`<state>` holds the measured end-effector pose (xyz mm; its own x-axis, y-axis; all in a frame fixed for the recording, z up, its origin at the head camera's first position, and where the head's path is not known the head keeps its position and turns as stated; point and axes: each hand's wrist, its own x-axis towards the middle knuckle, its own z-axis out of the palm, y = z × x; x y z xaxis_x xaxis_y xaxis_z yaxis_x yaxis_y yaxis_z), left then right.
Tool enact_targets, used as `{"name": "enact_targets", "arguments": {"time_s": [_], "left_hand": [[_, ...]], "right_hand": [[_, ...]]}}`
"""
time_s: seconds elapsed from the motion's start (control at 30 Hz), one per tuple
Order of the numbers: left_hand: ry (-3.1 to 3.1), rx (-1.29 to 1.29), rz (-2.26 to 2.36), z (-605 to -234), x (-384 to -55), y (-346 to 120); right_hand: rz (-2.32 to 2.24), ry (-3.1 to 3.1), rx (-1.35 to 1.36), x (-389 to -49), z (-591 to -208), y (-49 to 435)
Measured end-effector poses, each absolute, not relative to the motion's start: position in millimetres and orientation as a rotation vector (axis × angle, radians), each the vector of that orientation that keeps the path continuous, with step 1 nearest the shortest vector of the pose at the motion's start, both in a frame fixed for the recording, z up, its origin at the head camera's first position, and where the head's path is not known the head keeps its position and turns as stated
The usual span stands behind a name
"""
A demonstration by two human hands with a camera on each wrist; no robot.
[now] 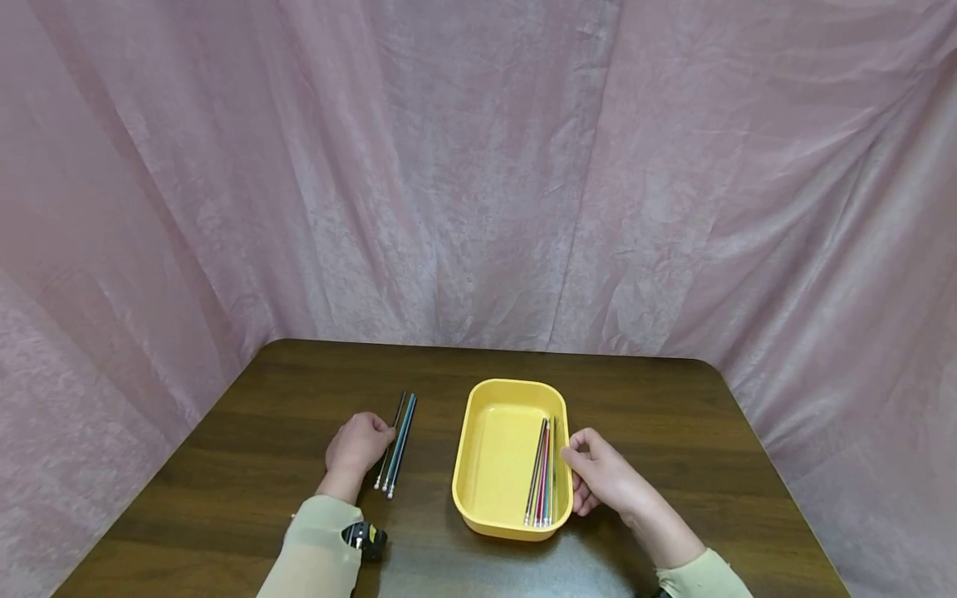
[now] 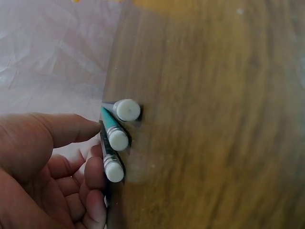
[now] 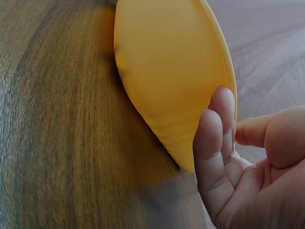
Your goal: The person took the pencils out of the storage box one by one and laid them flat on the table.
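Three pencils with white erasers lie side by side on the table, left of a yellow plastic tray [image 1: 486, 453]. My left hand [image 1: 359, 444] pinches the leftmost one, a dark pencil [image 2: 110, 162], between thumb and fingers. Beside it are a teal pencil [image 2: 114, 133] and another pencil [image 2: 125, 110], whose eraser end faces the left wrist camera. On the tray's right side, my right hand [image 1: 601, 473] grips the rim, thumb over the edge and fingers against the outer wall [image 3: 167, 71]. Several pencils [image 1: 540, 482] in mixed colours lie lengthwise inside, along the tray's right wall.
The brown wooden table [image 1: 650, 415] has rounded far corners. Behind it and along both sides hangs a pink curtain [image 1: 478, 183]. A dark device [image 1: 364, 538] is strapped at the left wrist, over a pale sleeve [image 1: 317, 552].
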<state>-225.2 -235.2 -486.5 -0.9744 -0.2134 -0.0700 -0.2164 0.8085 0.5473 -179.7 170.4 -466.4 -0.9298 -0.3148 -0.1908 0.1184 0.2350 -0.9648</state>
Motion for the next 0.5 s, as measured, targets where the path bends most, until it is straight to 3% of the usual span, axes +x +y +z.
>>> {"name": "enact_targets", "arguments": {"time_s": [0.5], "left_hand": [[2.982, -0.331, 0.897, -486.1, -223.8, -232.9]], "right_hand": [[-1.739, 2.17, -0.178, -179.2, -467.5, 170.8]]}}
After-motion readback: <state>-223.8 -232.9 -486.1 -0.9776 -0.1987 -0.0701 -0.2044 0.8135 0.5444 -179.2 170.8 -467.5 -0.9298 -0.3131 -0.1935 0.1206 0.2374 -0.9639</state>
